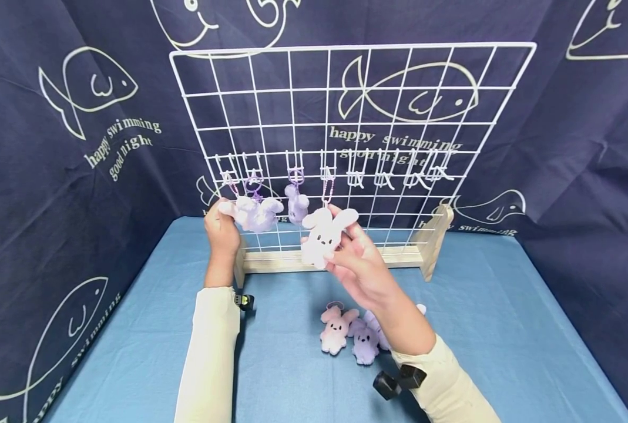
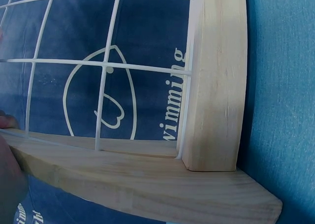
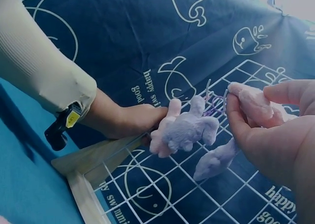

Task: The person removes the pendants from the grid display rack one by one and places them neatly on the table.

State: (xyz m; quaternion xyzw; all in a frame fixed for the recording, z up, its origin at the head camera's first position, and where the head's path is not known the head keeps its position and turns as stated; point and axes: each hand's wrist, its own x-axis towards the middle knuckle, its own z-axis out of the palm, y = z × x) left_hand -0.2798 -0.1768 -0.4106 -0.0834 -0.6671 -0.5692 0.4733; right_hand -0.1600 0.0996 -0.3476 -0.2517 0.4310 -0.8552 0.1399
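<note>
Left hand (image 1: 221, 235) is resting at the eight o'clock edge of a white wire rack (image 1: 353, 48); its fingertips are disappearing behind hanging plush, so I cannot tell whether they are gripping. At its two o'clock, a pink plush (image 1: 244, 211) and a lavender plush (image 1: 264, 217) are hanging and overlapping. Toward three o'clock, a second lavender toy (image 1: 297, 207) is dangling. Next, the right hand (image 1: 360, 264) is pinching a pale pink rabbit (image 1: 321, 239) between thumb and fingers, while its beaded chain (image 1: 331, 189) is running up to a hook at twelve o'clock. On the blue surface (image 1: 282, 364), around that hand's six o'clock, a pink bunny (image 1: 335, 333) and a lavender bunny (image 1: 365, 348) are lying side by side. More hooks (image 1: 440, 174) are projecting at the rabbit's two o'clock.
</note>
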